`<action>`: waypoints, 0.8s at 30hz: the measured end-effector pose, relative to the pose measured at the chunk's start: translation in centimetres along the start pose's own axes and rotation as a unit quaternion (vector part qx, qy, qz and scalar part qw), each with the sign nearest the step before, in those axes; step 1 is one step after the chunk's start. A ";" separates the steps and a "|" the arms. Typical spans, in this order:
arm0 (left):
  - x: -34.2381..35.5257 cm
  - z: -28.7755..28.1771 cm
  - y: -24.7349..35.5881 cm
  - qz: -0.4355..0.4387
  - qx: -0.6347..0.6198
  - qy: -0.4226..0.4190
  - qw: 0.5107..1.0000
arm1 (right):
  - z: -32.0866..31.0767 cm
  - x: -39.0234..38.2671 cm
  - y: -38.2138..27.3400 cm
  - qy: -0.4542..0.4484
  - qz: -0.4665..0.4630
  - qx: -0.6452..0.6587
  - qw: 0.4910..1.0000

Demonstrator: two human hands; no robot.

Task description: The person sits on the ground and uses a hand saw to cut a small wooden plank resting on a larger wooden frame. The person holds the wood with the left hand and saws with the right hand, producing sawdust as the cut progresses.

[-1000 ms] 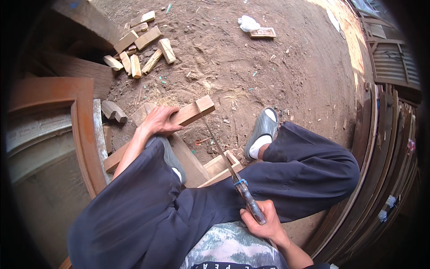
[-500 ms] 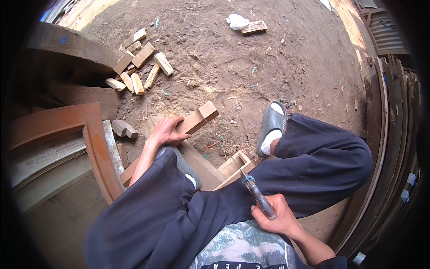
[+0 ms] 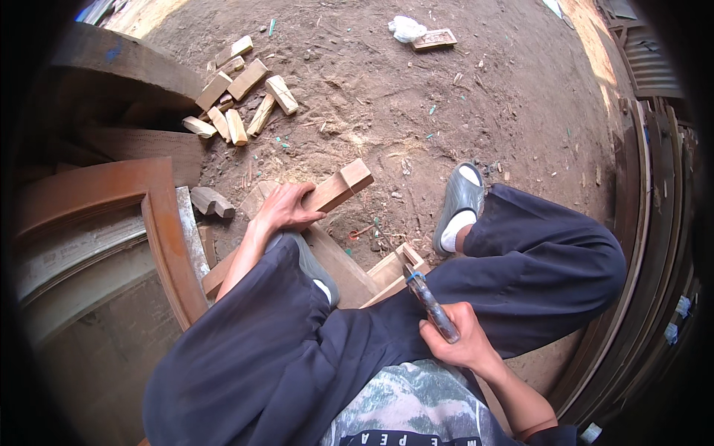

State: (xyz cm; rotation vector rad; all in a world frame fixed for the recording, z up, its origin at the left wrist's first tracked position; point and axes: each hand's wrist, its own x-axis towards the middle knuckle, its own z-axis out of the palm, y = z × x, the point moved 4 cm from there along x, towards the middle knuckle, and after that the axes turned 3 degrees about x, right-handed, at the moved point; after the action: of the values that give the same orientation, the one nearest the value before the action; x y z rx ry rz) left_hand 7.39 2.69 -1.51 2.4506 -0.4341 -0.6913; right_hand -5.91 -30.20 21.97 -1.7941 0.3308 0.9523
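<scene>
My left hand [image 3: 286,208] grips a squared wooden block [image 3: 335,190], its fingers over the top and its palm toward my left foot. A thin line crosses the block near its far end. Under it lies a wider board [image 3: 335,260], partly hidden by my left slipper. My right hand [image 3: 460,336] is closed around the mottled dark handle of a handsaw [image 3: 430,303], which has a blue tie near its front. Its narrow blade, seen nearly edge-on, slants away toward the block; whether it touches is too fine to tell.
Several cut wood blocks [image 3: 247,80] lie piled at the far left. A brown panelled frame [image 3: 160,215] leans at left. Stacked planks [image 3: 643,223] stand at right. Between my legs sits a small wooden box-like piece [image 3: 390,269]. Farther off are a white bag [image 3: 407,29] and a small tray [image 3: 435,39].
My right hand and the handsaw have moved slightly forward, toward the block. My left hand keeps its hold on the block. The whole view has shifted a little.
</scene>
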 end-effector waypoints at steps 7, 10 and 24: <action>0.2 -0.1 0.2 -0.023 0.013 -0.028 0.999 | -0.1 -1.6 1.0 0.026 -0.003 0.007 1.000; 0.0 0.1 -0.2 -0.016 0.012 -0.023 1.000 | 0.0 0.2 0.8 0.019 -0.003 -0.003 1.000; -0.5 1.1 -1.1 -0.017 0.009 -0.010 1.000 | 0.3 -2.3 1.6 0.023 -0.021 -0.012 0.999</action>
State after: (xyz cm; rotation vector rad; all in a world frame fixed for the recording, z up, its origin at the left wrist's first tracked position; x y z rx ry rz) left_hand 6.54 3.31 -2.73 2.4739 -0.4096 -0.7289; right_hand -8.55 -31.11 22.55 -1.8406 0.3116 0.8902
